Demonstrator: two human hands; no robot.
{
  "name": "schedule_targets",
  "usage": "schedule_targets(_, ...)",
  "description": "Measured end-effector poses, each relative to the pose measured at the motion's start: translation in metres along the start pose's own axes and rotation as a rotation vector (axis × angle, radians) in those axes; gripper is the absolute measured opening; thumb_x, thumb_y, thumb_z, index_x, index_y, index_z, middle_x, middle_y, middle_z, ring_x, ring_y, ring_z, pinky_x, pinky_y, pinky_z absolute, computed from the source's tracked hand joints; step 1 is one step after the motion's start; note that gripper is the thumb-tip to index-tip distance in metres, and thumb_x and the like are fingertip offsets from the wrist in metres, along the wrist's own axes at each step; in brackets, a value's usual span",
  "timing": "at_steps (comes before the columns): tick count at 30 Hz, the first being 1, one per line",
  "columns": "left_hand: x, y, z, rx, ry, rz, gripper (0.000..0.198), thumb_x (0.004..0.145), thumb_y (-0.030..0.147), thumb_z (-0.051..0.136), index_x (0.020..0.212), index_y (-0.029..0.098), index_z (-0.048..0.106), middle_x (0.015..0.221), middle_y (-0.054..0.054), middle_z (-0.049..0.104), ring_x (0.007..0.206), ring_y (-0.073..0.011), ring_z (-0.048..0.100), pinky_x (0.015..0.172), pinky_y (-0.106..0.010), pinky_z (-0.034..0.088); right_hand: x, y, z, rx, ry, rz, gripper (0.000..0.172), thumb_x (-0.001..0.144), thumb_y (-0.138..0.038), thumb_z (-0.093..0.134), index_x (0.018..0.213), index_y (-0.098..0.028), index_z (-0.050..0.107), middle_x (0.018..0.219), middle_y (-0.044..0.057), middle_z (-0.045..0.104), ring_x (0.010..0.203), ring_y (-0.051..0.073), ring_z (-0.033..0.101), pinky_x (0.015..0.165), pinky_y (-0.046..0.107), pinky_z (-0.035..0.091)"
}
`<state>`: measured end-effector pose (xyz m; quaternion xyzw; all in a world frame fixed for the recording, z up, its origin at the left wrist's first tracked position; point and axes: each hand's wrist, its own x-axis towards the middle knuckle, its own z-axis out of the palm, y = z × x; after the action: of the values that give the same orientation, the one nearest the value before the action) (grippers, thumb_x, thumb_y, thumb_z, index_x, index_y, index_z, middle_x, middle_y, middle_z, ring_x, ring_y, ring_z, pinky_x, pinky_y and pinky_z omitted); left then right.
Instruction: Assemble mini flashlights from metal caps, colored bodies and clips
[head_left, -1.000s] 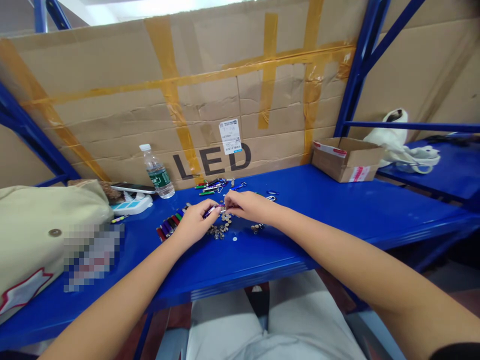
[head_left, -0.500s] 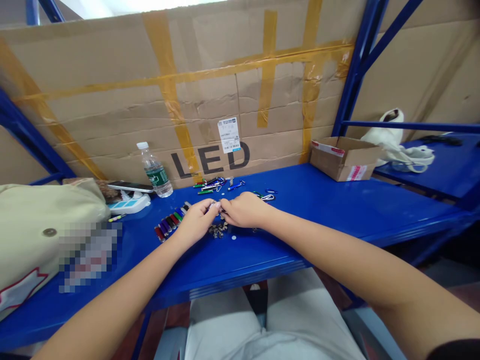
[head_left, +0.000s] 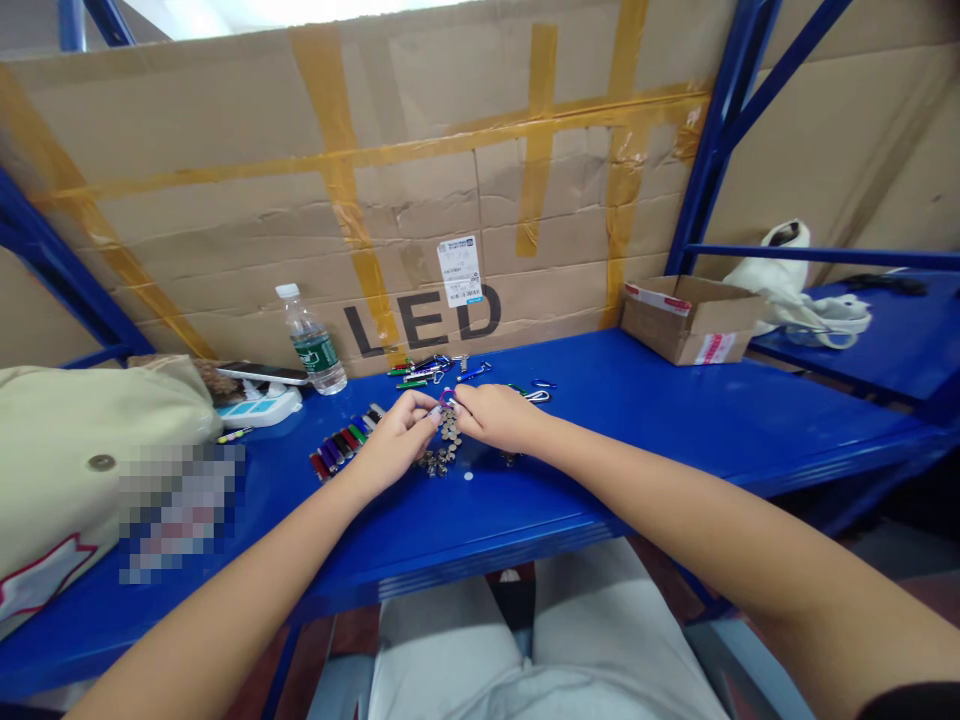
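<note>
Magenta carabiner (head_left: 448, 397), blue shelf (head_left: 637, 425), tan cardboard (head_left: 187, 250) with amber tape (head_left: 540, 130).

Both bare forearms reach forward from the bottom corners of the view, the left forearm (head_left: 225, 590) rising from the lower left and the right forearm (head_left: 712, 520) from the lower right, converging at the centre. The left hand (head_left: 397, 437) turns palm inward, with its fingers curled and its fingertips (head_left: 427, 412) pinched together. The right hand (head_left: 491, 418) faces it, back upward, its fingertips (head_left: 461, 397) drawn together and just beside the left hand's, both wrists slightly bent
</note>
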<state>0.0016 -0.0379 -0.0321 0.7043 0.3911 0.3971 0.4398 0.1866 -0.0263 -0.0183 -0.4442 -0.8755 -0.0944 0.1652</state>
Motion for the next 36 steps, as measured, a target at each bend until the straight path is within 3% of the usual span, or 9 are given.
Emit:
schedule_targets(5, -0.002, 0.008, 0.000, 0.046, -0.051, 0.023, 0.032, 0.086, 0.048, 0.052, 0.092, 0.017, 0.049, 0.069, 0.002, 0.059, 0.043, -0.0049, 0.042, 0.042, -0.019, 0.030, 0.001, 0.000, 0.001, 0.005, 0.008, 0.001, 0.029, 0.094, -0.032, 0.031, 0.100, -0.015, 0.055, 0.088, 0.010, 0.070, 0.076, 0.024, 0.065, 0.058, 0.029, 0.032)
schedule_targets(10, -0.001, 0.005, 0.002, -0.001, -0.067, -0.045, 0.038, 0.085, 0.054, 0.050, 0.087, 0.017, 0.049, 0.072, 0.000, 0.063, 0.046, -0.0064, 0.049, 0.044, -0.019, 0.032, 0.001, 0.001, 0.004, -0.046, 0.033, -0.005, 0.029, 0.093, -0.032, 0.033, 0.101, -0.014, 0.055, 0.085, 0.011, 0.070, 0.075, 0.025, 0.065, 0.057, 0.030, 0.033)
schedule_targets(15, 0.000, -0.003, 0.000, -0.032, -0.005, -0.069, 0.039, 0.087, 0.056, 0.045, 0.083, 0.017, 0.047, 0.069, 0.001, 0.063, 0.045, -0.0073, 0.051, 0.044, -0.019, 0.033, 0.001, 0.004, 0.005, -0.042, -0.008, -0.053, 0.030, 0.093, -0.034, 0.034, 0.101, -0.015, 0.055, 0.086, 0.012, 0.070, 0.074, 0.025, 0.065, 0.057, 0.029, 0.034)
schedule_targets(20, 0.021, 0.001, -0.010, 0.350, 0.008, 0.053, 0.034, 0.089, 0.050, 0.043, 0.089, 0.017, 0.053, 0.070, 0.000, 0.065, 0.056, -0.0114, 0.057, 0.056, -0.023, 0.042, 0.002, 0.021, -0.002, 0.199, -0.054, 0.004, 0.033, 0.094, -0.041, 0.035, 0.104, -0.016, 0.054, 0.093, 0.011, 0.069, 0.078, 0.022, 0.063, 0.059, 0.028, 0.037)
schedule_targets(24, 0.071, 0.002, -0.027, 0.765, 0.093, 0.133, 0.028, 0.089, 0.039, 0.043, 0.094, 0.017, 0.060, 0.084, -0.004, 0.070, 0.080, -0.0178, 0.063, 0.074, -0.028, 0.045, 0.002, 0.053, -0.009, 0.400, 0.019, 0.221, 0.043, 0.090, -0.044, 0.045, 0.120, -0.014, 0.049, 0.098, 0.013, 0.068, 0.083, 0.021, 0.062, 0.065, 0.028, 0.042)
schedule_targets(26, 0.099, -0.001, -0.033, 0.961, 0.052, 0.113, 0.026, 0.089, 0.034, 0.044, 0.095, 0.018, 0.063, 0.096, -0.006, 0.070, 0.090, -0.0192, 0.063, 0.079, -0.027, 0.045, 0.000, 0.071, -0.009, 0.404, 0.047, 0.294, 0.043, 0.090, -0.043, 0.043, 0.121, -0.013, 0.049, 0.100, 0.014, 0.067, 0.086, 0.022, 0.062, 0.068, 0.029, 0.044)
schedule_targets(30, 0.138, -0.007, -0.036, 1.063, 0.117, 0.069, 0.024, 0.084, 0.031, 0.051, 0.098, 0.018, 0.066, 0.107, -0.009, 0.068, 0.101, -0.0235, 0.060, 0.085, -0.030, 0.042, -0.002, 0.094, -0.006, 0.332, -0.052, 0.319, 0.031, 0.088, -0.034, 0.047, 0.107, -0.014, 0.060, 0.104, 0.013, 0.067, 0.092, 0.023, 0.062, 0.076, 0.031, 0.045)
schedule_targets(33, 0.140, -0.004, -0.039, 1.129, 0.168, 0.028, 0.028, 0.083, 0.031, 0.050, 0.102, 0.017, 0.065, 0.110, -0.012, 0.066, 0.102, -0.0259, 0.058, 0.085, -0.032, 0.041, -0.003, 0.097, -0.006, 0.318, -0.128, 0.290, 0.025, 0.087, -0.031, 0.048, 0.099, -0.015, 0.063, 0.104, 0.010, 0.068, 0.092, 0.021, 0.062, 0.078, 0.030, 0.045)
schedule_targets(36, 0.116, 0.004, -0.051, 1.179, 0.102, -0.027, 0.026, 0.080, 0.037, 0.053, 0.089, 0.018, 0.069, 0.095, -0.011, 0.070, 0.088, -0.0259, 0.061, 0.074, -0.031, 0.042, -0.003, 0.092, -0.010, 0.310, -0.142, 0.246, 0.024, 0.086, -0.031, 0.050, 0.098, -0.016, 0.065, 0.103, 0.009, 0.068, 0.089, 0.020, 0.062, 0.076, 0.028, 0.045)
